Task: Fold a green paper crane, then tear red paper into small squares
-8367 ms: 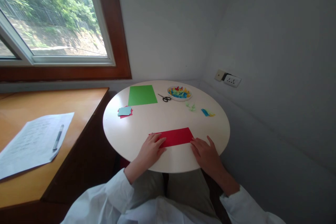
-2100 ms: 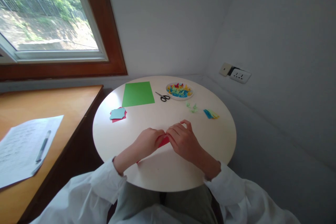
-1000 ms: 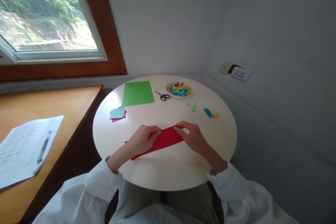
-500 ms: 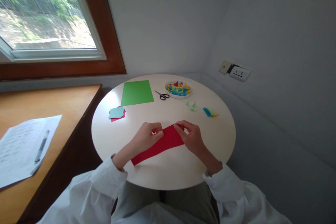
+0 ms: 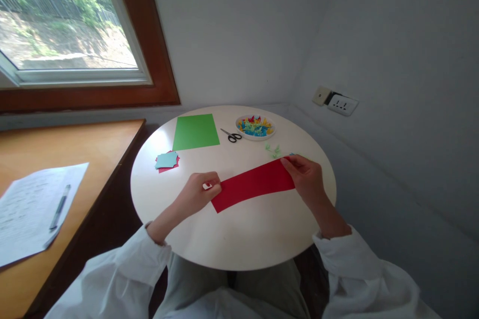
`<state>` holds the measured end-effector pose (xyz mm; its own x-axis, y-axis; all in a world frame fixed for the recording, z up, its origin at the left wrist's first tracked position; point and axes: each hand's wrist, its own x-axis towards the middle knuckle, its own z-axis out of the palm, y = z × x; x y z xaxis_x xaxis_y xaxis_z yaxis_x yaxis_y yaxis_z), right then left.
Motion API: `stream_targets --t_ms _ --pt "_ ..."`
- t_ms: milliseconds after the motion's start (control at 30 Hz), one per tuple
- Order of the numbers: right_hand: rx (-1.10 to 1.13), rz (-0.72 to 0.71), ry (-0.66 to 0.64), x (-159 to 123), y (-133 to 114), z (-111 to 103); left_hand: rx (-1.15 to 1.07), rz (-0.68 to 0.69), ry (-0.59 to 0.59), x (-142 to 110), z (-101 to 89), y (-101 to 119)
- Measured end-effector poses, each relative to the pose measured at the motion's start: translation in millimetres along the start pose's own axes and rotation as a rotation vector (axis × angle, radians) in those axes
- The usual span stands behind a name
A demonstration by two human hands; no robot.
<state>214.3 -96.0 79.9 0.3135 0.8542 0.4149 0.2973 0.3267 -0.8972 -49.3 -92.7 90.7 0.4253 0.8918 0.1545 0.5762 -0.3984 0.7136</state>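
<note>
A long red strip of paper is stretched between my two hands above the round white table. My left hand pinches its left end, near the upper corner. At the other end, my right hand grips the strip between thumb and fingers. The strip bends slightly and slopes up to the right. Beyond it lie a few small pale green paper pieces. Blue and yellow paper pieces behind my right hand are mostly hidden.
Across the table lie a green sheet, black-handled scissors and a white dish of colourful folded paper. Light blue and red cards are stacked at left. A wooden desk holds written paper and a pen.
My hands have moved apart, the right one up and to the right, the left one to the left. The red strip has shifted right and more of it shows between them.
</note>
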Motion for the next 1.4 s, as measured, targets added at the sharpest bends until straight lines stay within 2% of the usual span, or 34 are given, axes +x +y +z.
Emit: stream_targets --t_ms 233,367,500,567,633,733,833,933,967,1133,1233,1300,1400 --pt "-0.006 0.022 0.065 6 -2 -18 0.007 0.016 0.054 -2 -7.2 -5" --pt "0.039 0.033 0.198 13 8 -29 -0.005 -0.038 0.123 0 -15.3 -18" --pt "0.073 0.031 0.285 17 18 -32 -0.262 -0.21 0.158 6 -17.8 -40" --pt "0.092 0.058 0.263 15 20 -28 -0.467 -0.263 0.118 10 -13.1 -48" --pt "0.12 0.092 0.218 11 20 -21 -0.542 -0.271 0.106 13 -6.1 -50" --pt "0.104 0.085 0.103 3 17 -9 -0.371 -0.191 0.206 17 4.0 -39" --pt "0.036 0.01 0.002 -4 14 2 -0.164 -0.001 0.194 21 13.2 -23" --pt "0.005 -0.063 -0.035 -12 10 11 -0.058 0.2 0.145 26 23.1 -12" --pt "0.001 -0.081 -0.042 -14 8 13 -0.028 0.23 0.118 28 26.0 -11" --pt "-0.037 -0.116 -0.086 -21 9 16 0.047 0.196 0.027 28 30.9 -15" --pt "-0.144 -0.157 -0.088 -21 15 16 0.069 0.153 0.003 25 28.3 -17" --pt "-0.271 -0.271 -0.055 -21 17 17 0.146 0.131 -0.006 22 27.4 -18" --pt "-0.501 -0.54 -0.055 -25 14 23 0.34 0.167 -0.011 20 29.3 -17"
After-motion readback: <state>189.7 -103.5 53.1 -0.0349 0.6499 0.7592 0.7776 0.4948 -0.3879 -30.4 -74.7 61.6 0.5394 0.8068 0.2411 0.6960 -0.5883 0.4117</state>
